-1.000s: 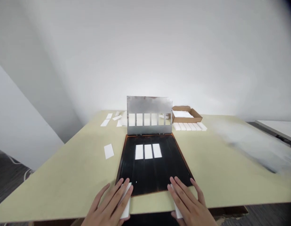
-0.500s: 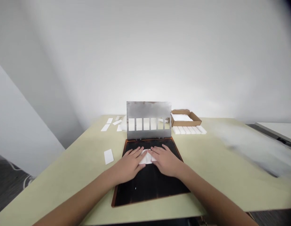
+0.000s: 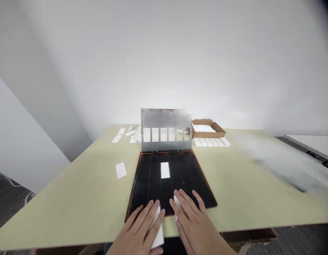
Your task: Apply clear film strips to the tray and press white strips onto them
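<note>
On my feed, a pale yellow-green tabletop (image 3: 73, 198) fills the lower view, set against a plain white wall (image 3: 164, 53), with dark carpet (image 3: 10, 209) showing past its left corner. A second, white-topped table (image 3: 309, 143) sits off to the right of the black tray (image 3: 153, 184), which lies at the near edge of the tabletop and has a copper-coloured rim. Hinged upright along the tray's far edge stands a scuffed steel stencil plate (image 3: 166, 118) with six rectangular windows.

Beyond the tray to the right I see a shallow cardboard box (image 3: 206, 132) holding white stock, with a row of white bars (image 3: 211, 142) lying side by side in front of it. Loose white pieces (image 3: 118, 134) lie beyond the tray to the left, and a single loose strip (image 3: 121, 170) lies just left of it.

One flat white strip (image 3: 165, 170) lies alone near the middle of the tray, squared to its edges. At the tray's near edge, my left hand (image 3: 137, 230) is clenched on a second strip (image 3: 157, 230), which juts past the rim. My right hand (image 3: 190, 226) is closed on a third strip (image 3: 177, 205), mostly hidden behind the fingers.
</note>
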Action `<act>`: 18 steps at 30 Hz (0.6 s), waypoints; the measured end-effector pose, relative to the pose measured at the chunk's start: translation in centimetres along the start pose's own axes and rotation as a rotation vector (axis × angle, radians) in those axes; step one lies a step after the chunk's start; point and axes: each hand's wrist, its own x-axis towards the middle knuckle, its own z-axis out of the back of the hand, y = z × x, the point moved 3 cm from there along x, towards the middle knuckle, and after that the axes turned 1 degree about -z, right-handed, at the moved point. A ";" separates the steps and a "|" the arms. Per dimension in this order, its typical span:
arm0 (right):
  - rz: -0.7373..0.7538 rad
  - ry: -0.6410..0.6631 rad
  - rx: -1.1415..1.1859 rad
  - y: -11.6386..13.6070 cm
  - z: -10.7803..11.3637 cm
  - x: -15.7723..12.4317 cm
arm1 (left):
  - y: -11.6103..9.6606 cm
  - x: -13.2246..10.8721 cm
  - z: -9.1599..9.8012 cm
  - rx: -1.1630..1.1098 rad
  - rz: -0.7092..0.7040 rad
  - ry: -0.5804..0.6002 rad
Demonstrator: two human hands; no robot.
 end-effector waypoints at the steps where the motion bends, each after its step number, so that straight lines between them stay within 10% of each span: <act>1: 0.008 -0.023 -0.033 -0.1 -0.5 -0.1 | 0.0 -0.2 0.0 0.000 -0.010 -0.004; 7: 0.019 -0.214 -0.174 -0.3 -1.6 -0.2 | 4.0 2.7 0.1 -0.237 0.032 0.071; 14: 0.072 -0.431 -0.143 0.4 -0.9 -1.0 | 10.2 10.6 -6.1 -0.399 0.129 0.277; 18: 0.135 -0.286 -0.021 -0.8 0.2 -1.1 | 11.4 9.0 -4.7 -0.419 0.186 0.323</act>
